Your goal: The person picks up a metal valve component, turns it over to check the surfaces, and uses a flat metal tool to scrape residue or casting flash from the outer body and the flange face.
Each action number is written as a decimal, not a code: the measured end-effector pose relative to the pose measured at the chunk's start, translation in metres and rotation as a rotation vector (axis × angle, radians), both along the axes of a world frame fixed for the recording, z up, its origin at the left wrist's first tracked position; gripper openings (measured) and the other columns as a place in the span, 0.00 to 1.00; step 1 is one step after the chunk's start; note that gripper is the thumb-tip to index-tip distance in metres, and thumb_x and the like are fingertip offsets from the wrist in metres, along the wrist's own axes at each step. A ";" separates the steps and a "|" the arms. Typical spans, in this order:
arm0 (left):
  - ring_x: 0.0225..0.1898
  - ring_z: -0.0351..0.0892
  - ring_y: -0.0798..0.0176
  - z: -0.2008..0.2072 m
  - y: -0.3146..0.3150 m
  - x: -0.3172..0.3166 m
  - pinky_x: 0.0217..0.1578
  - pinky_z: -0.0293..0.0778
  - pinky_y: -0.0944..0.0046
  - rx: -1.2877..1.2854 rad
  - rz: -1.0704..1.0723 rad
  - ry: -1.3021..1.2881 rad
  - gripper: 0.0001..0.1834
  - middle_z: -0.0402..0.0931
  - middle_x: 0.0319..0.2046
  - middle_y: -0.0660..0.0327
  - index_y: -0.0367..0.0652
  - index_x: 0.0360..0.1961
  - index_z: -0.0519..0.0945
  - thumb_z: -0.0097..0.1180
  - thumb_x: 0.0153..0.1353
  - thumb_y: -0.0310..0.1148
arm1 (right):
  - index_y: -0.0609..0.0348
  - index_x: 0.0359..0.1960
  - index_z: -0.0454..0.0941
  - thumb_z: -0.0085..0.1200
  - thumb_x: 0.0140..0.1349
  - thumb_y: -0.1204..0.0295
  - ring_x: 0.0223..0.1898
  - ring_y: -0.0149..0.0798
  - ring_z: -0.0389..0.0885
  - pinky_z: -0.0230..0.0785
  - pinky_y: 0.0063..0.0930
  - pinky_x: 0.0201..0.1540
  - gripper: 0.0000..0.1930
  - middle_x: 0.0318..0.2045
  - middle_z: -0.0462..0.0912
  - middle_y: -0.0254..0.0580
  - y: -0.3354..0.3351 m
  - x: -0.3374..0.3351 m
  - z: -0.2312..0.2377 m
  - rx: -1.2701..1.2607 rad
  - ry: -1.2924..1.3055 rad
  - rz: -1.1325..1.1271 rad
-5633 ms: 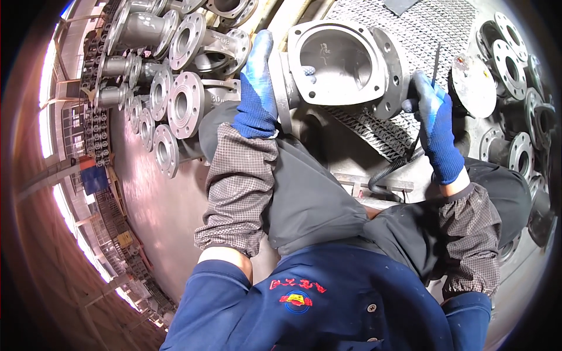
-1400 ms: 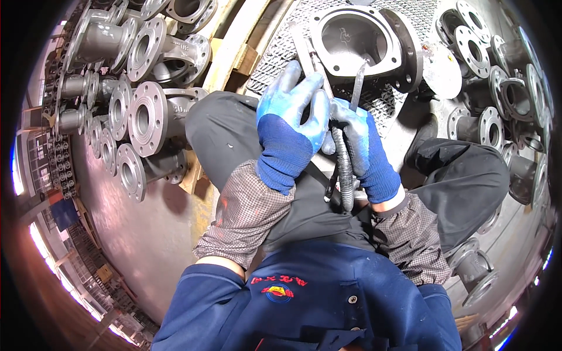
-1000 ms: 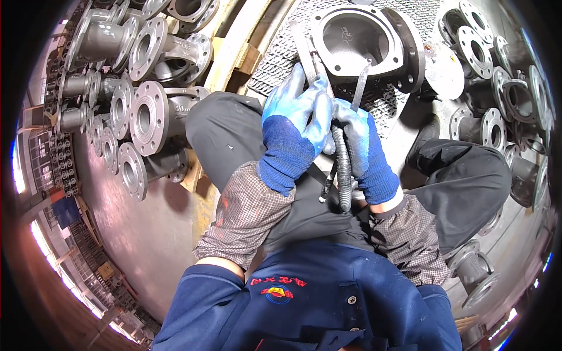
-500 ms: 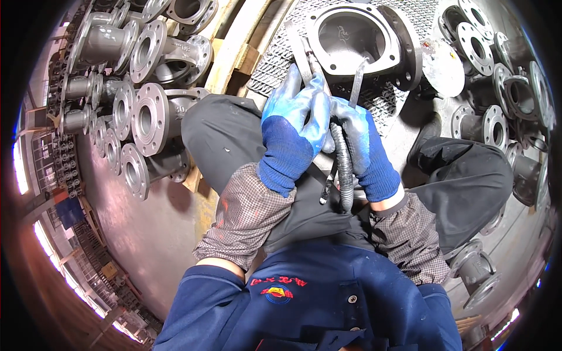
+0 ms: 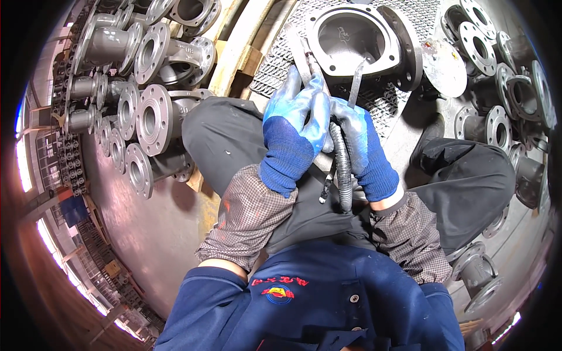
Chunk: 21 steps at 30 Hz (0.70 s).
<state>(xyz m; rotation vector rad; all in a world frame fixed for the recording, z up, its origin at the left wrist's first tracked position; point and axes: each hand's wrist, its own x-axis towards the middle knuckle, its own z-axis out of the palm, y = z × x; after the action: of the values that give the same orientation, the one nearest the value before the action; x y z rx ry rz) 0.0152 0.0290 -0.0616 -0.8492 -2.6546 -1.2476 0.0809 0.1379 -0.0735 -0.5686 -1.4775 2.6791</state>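
Observation:
Both hands wear blue gloves with pale, worn coating and meet in front of my lap. My left hand (image 5: pixel 295 126) is closed around a flat metal strip (image 5: pixel 297 50) that points up and away; a thin rod (image 5: pixel 311 55) comes out beside it. My right hand (image 5: pixel 357 137) is closed on a narrow flat metal strip (image 5: pixel 356 85), whose tip overlaps the rim of a grey cast valve body (image 5: pixel 393 54). A black ribbed hose (image 5: pixel 344 181) runs down from between the hands. What it joins is hidden by the gloves.
The valve body rests on a patterned metal mesh plate (image 5: pixel 278 64), with a round metal disc (image 5: pixel 445 67) to its right. Flanged castings (image 5: pixel 153 120) are stacked on the left beside wooden pallet slats (image 5: pixel 237 44). More flanged castings (image 5: pixel 497 128) stand on the right.
The view has shifted slightly, so the castings on the left sit a little further right. Both hands and the strips keep nearly the same place and grip.

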 end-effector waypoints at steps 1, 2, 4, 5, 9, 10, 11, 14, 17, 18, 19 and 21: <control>0.42 0.77 0.39 0.000 0.000 -0.001 0.45 0.72 0.51 -0.005 -0.012 0.000 0.15 0.73 0.45 0.32 0.37 0.42 0.82 0.51 0.58 0.32 | 0.64 0.41 0.79 0.45 0.64 0.66 0.23 0.25 0.76 0.69 0.17 0.25 0.14 0.28 0.79 0.35 0.000 0.000 -0.001 0.011 0.005 -0.008; 0.42 0.78 0.39 0.000 0.000 -0.001 0.45 0.72 0.51 -0.001 -0.021 0.024 0.15 0.74 0.45 0.32 0.37 0.42 0.82 0.51 0.58 0.32 | 0.64 0.41 0.79 0.45 0.64 0.66 0.23 0.25 0.76 0.69 0.17 0.25 0.14 0.28 0.79 0.35 0.000 0.000 -0.001 0.023 0.011 -0.016; 0.41 0.78 0.40 -0.002 -0.001 -0.002 0.43 0.73 0.51 0.005 -0.034 0.074 0.15 0.74 0.44 0.32 0.36 0.42 0.82 0.50 0.58 0.32 | 0.65 0.41 0.78 0.45 0.64 0.67 0.27 0.26 0.77 0.69 0.18 0.29 0.14 0.30 0.79 0.36 -0.002 -0.001 -0.005 0.055 0.018 -0.020; 0.40 0.78 0.40 -0.002 -0.001 -0.001 0.43 0.73 0.51 0.044 -0.035 0.030 0.15 0.74 0.44 0.32 0.36 0.42 0.82 0.50 0.58 0.31 | 0.65 0.41 0.78 0.44 0.64 0.68 0.30 0.28 0.77 0.69 0.20 0.33 0.14 0.32 0.80 0.38 -0.002 -0.001 -0.003 0.061 0.001 -0.007; 0.38 0.79 0.40 -0.002 -0.002 -0.002 0.41 0.74 0.52 0.024 -0.046 0.031 0.15 0.74 0.44 0.32 0.35 0.42 0.82 0.51 0.58 0.31 | 0.66 0.44 0.76 0.45 0.63 0.72 0.44 0.36 0.79 0.69 0.26 0.49 0.13 0.41 0.81 0.43 0.005 0.002 0.002 0.234 0.014 0.094; 0.38 0.79 0.41 -0.004 -0.002 -0.001 0.41 0.74 0.52 0.002 -0.045 0.058 0.15 0.74 0.44 0.32 0.35 0.42 0.82 0.51 0.58 0.31 | 0.66 0.44 0.77 0.45 0.63 0.71 0.41 0.35 0.79 0.69 0.24 0.46 0.13 0.39 0.80 0.42 0.005 0.003 -0.001 0.226 0.029 0.086; 0.37 0.79 0.41 -0.005 -0.002 -0.001 0.41 0.74 0.52 -0.019 -0.043 0.088 0.15 0.74 0.44 0.32 0.35 0.42 0.82 0.51 0.58 0.31 | 0.65 0.43 0.77 0.46 0.63 0.70 0.38 0.33 0.78 0.69 0.23 0.42 0.13 0.37 0.80 0.41 0.005 0.004 -0.002 0.218 0.046 0.079; 0.37 0.79 0.41 0.000 -0.002 0.002 0.41 0.74 0.52 -0.003 -0.015 0.090 0.14 0.74 0.43 0.32 0.35 0.41 0.82 0.51 0.58 0.31 | 0.64 0.42 0.78 0.46 0.65 0.66 0.26 0.24 0.76 0.69 0.17 0.27 0.15 0.27 0.78 0.35 -0.003 0.001 -0.002 0.052 0.042 0.006; 0.36 0.79 0.42 0.002 0.002 0.002 0.41 0.74 0.52 0.052 -0.016 0.043 0.14 0.75 0.42 0.33 0.34 0.39 0.82 0.51 0.58 0.30 | 0.65 0.42 0.78 0.46 0.65 0.66 0.24 0.24 0.76 0.69 0.17 0.25 0.14 0.27 0.79 0.36 -0.006 0.002 -0.009 0.209 0.149 -0.053; 0.36 0.79 0.43 0.005 0.002 0.003 0.41 0.74 0.52 0.072 -0.014 0.032 0.13 0.75 0.41 0.33 0.34 0.39 0.82 0.51 0.58 0.30 | 0.65 0.42 0.78 0.46 0.65 0.66 0.24 0.24 0.76 0.69 0.17 0.25 0.14 0.27 0.79 0.36 -0.005 0.003 -0.008 0.201 0.129 -0.036; 0.36 0.79 0.44 0.006 0.002 0.004 0.41 0.74 0.53 0.093 -0.013 0.020 0.13 0.75 0.41 0.34 0.33 0.39 0.82 0.51 0.58 0.30 | 0.65 0.42 0.77 0.46 0.65 0.66 0.23 0.24 0.76 0.68 0.17 0.25 0.14 0.27 0.79 0.36 -0.006 0.003 -0.009 0.259 0.145 -0.036; 0.35 0.79 0.45 0.006 0.000 0.003 0.42 0.74 0.53 0.081 -0.052 0.012 0.12 0.77 0.38 0.37 0.33 0.37 0.82 0.50 0.58 0.29 | 0.65 0.41 0.77 0.47 0.65 0.66 0.22 0.24 0.76 0.68 0.17 0.23 0.14 0.26 0.79 0.36 -0.006 0.003 -0.009 0.440 0.214 -0.059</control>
<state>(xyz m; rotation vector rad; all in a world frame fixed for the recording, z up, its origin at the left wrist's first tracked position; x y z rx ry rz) 0.0181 0.0292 -0.0552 -0.9163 -2.5691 -1.3471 0.0837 0.1316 -0.0828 -0.2816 -1.8629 2.1804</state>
